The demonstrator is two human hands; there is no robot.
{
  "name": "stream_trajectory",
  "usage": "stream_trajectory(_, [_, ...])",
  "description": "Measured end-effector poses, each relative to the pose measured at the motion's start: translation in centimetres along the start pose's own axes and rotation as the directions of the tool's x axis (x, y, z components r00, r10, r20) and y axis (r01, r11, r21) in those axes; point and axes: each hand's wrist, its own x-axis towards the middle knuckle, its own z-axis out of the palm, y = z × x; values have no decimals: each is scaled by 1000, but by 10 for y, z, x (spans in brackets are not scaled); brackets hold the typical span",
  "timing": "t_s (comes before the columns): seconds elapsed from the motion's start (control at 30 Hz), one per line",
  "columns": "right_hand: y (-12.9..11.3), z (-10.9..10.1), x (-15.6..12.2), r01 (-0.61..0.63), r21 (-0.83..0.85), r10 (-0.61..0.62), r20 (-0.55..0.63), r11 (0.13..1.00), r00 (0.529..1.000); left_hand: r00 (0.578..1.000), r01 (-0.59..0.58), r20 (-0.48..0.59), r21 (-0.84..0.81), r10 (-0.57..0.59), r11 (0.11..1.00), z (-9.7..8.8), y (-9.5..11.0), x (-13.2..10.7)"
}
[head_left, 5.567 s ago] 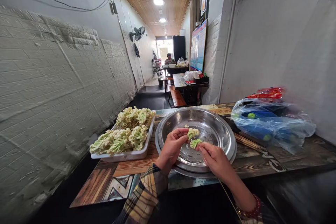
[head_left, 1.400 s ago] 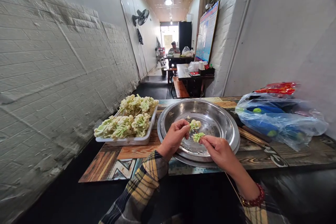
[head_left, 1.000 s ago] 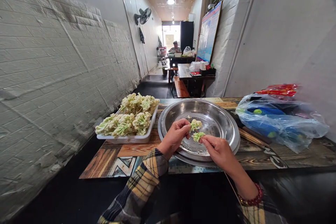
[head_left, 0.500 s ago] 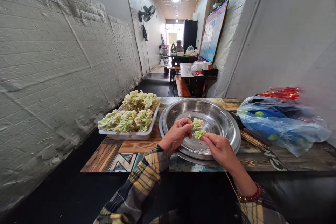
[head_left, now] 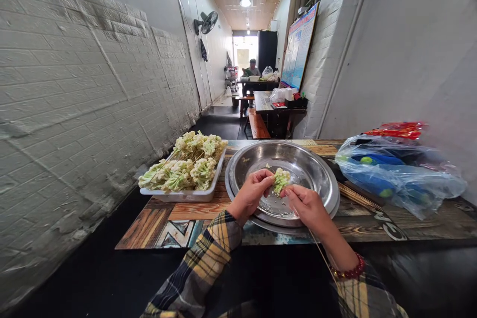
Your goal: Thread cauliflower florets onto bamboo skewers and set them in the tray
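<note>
Over the metal basin (head_left: 325, 174), my left hand (head_left: 254, 191) pinches a pale green-white cauliflower floret (head_left: 281, 179) between thumb and fingers. Close against its lower right side is my right hand (head_left: 307, 206), closed, with its fingertips at the floret. A thin bamboo skewer (head_left: 323, 253) runs out from under that hand toward my right forearm; its upper end is hidden. Small crumbs lie in the basin. To the left, a white tray (head_left: 186, 198) holds a heap of skewered cauliflower (head_left: 182, 171).
Right of the basin lie loose bamboo skewers (head_left: 357, 196) and a clear plastic bag (head_left: 406, 174) with blue and green contents, a red packet (head_left: 400, 130) behind it. The patterned wood tabletop (head_left: 149, 223) ends near my forearms. Far back, a person (head_left: 252, 68) is at another table.
My hands have come together, and the two separate florets now meet as one cluster. The camera view has shifted slightly. The tray and basin stay in place.
</note>
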Motion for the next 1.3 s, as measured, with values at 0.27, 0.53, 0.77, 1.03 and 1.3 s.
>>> stream_trajectory(0.27, [-4,1,-3,-13,9,13,5,1000,1000,998,-49,32,88,46,995,-4,-5,2])
stream_trajectory(0.53, [-9,5,-6,-35,-83,41,70,996,997,998,-56,-39,64,58,996,-4,-7,4])
stream_trajectory(0.77, [-7,7,-8,90,-206,-94,-13,974,995,998,-50,-43,40,52,998,-7,-12,6])
stream_trajectory(1.03, [1,10,-11,85,-213,-99,-54,973,994,999,-12,51,65,9,998,-2,-6,2])
stream_trajectory(1.3, [4,12,-12,81,-309,-118,-103,948,988,994,17,111,10,-18,1000,2,-1,3])
